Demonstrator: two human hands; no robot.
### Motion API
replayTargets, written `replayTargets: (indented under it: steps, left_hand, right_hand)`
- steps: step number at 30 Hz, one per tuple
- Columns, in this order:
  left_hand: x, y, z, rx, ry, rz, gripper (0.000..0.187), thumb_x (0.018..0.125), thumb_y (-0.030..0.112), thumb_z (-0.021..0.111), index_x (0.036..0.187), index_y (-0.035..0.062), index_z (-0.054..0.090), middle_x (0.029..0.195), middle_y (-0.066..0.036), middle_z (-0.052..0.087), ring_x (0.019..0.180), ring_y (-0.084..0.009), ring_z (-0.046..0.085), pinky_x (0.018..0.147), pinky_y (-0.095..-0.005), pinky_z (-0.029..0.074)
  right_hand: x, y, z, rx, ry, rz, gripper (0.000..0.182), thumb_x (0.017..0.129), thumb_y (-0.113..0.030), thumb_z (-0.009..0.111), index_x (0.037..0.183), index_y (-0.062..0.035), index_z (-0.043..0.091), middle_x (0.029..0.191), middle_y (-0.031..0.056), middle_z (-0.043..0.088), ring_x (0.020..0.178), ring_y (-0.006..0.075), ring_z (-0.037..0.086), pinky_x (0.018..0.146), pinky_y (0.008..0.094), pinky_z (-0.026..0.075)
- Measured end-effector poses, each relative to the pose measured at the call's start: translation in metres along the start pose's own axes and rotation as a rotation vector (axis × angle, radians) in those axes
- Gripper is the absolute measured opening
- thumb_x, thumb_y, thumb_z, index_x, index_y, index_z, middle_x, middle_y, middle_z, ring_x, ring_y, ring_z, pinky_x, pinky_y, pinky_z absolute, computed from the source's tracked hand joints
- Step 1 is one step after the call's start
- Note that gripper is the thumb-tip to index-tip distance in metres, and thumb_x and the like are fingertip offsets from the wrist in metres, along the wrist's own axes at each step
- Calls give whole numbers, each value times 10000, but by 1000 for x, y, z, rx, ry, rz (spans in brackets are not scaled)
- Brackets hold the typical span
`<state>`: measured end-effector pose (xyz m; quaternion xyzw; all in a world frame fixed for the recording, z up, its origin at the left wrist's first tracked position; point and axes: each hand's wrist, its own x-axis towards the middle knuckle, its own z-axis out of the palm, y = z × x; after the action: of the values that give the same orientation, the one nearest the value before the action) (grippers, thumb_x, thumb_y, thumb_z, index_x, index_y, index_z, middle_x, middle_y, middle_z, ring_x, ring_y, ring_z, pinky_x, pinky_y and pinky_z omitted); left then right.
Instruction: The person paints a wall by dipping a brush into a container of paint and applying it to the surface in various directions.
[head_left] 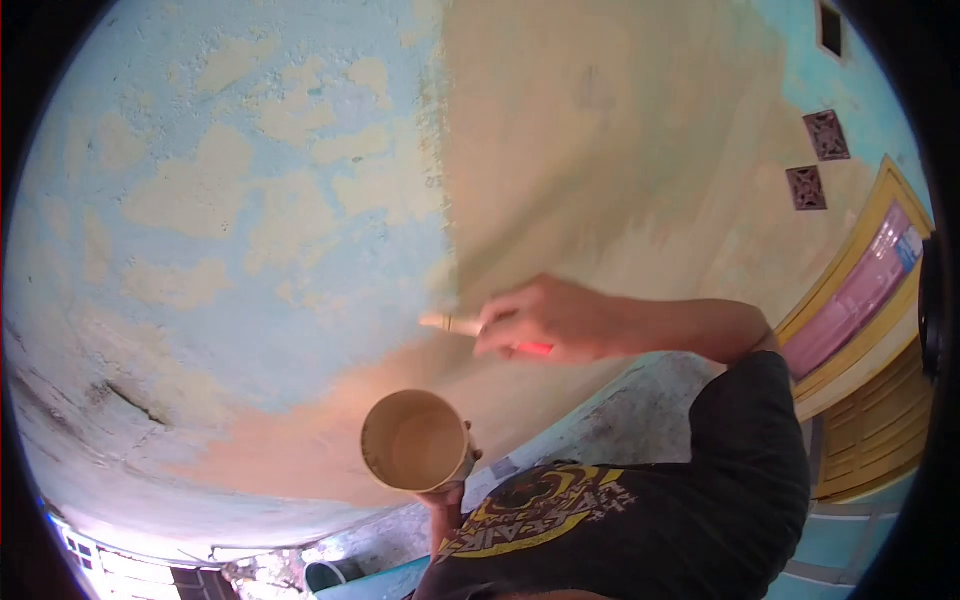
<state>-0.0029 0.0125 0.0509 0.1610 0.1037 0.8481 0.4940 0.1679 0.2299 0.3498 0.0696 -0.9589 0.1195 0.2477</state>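
My right hand (540, 320) is closed round the red handle of a paintbrush (462, 325), its pale bristles pointing left at the wall. The bristle tip overlaps the border between blue and tan paint in this view. Lower down, my left hand (446, 494) grips a round paint container (415, 440) from below and the side, its mouth facing me. Tan paint shows inside it. The wall (600, 130) is tan to the right and along the bottom, while its left part is light blue with cream patches.
Two dark vent blocks (826, 135) sit in the wall at upper right. Beside them is a yellow-framed opening with a pink curtain (860, 290). A grey ledge (625, 415) runs along the wall's foot. A bucket (325, 574) stands at lower left.
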Motion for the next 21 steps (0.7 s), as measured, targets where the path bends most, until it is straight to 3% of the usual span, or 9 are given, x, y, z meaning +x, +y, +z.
replayTargets:
  steps: [1, 3, 7, 9, 11, 13, 16, 17, 21]
  left_hand:
    - [0, -2, -2, -6, -22, -18, 978, 887, 740, 533, 1585, 111, 260, 1502, -265, 419, 1294, -550, 487, 820, -698, 580]
    - [-4, 4, -16, -15, -73, -28, 989, 878, 760, 547, 1594, 147, 247, 1541, -224, 389, 1365, -574, 397, 855, -733, 548]
    - [-20, 4, -40, 30, 232, 25, 996, 874, 784, 496, 1584, 124, 266, 1519, -215, 419, 1327, -534, 461, 787, -699, 583]
    - [-26, 5, -37, -4, 213, 22, 1006, 864, 812, 458, 1579, 125, 282, 1517, -200, 427, 1312, -511, 484, 781, -684, 583]
    - [-33, 2, -51, -43, 225, 15, 1008, 851, 844, 423, 1574, 152, 304, 1532, -170, 421, 1326, -480, 482, 834, -689, 544]
    - [-44, -7, -81, -76, 247, 10, 1006, 835, 877, 390, 1569, 191, 329, 1554, -133, 408, 1355, -445, 466, 918, -704, 486]
    - [-54, -17, -112, -126, 284, -18, 1010, 813, 926, 340, 1562, 249, 366, 1588, -77, 388, 1397, -392, 442, 1043, -728, 399]
    - [-50, -9, -77, -14, 246, -53, 961, 833, 895, 350, 1542, 247, 400, 1572, -74, 417, 1394, -376, 451, 1051, -718, 402]
    - [-51, -14, -88, -63, 397, -27, 949, 851, 870, 365, 1535, 214, 414, 1548, -80, 450, 1389, -350, 466, 1093, -616, 427]
  right_hand:
    - [0, -3, 0, 67, -45, -23, 167, 851, -77, 730, 1015, -107, 719, 885, 66, 688, 753, 242, 694, 634, 359, 551]
    - [8, -24, -28, 113, 111, 19, 167, 856, -97, 748, 1020, -112, 717, 888, 56, 702, 754, 242, 696, 644, 356, 548]
    - [16, -48, -33, 175, 262, -31, 164, 862, -132, 775, 1014, -113, 715, 884, 42, 722, 758, 240, 701, 667, 348, 537]
    - [18, -53, 3, 460, 74, 19, 149, 861, -118, 758, 1004, -102, 721, 856, 74, 718, 743, 255, 693, 679, 370, 532]
    - [15, -44, 59, 575, -253, 59, 154, 920, -167, 717, 1052, -90, 732, 922, 108, 719, 789, 282, 705, 700, 402, 559]
    - [16, -44, 103, 481, -321, -12, 138, 925, -184, 666, 1009, -86, 714, 906, 122, 715, 777, 329, 695, 697, 444, 549]
    - [25, -52, 138, 146, -537, 59, 97, 859, -153, 671, 900, -76, 713, 844, 125, 722, 777, 342, 704, 688, 451, 553]
    - [24, -52, 150, 92, -531, 40, 87, 837, -153, 676, 860, -76, 711, 811, 127, 717, 771, 343, 707, 686, 453, 555]
    - [19, -41, 179, 41, -447, 0, 91, 779, -159, 690, 738, -81, 710, 712, 137, 700, 748, 342, 716, 676, 458, 564]
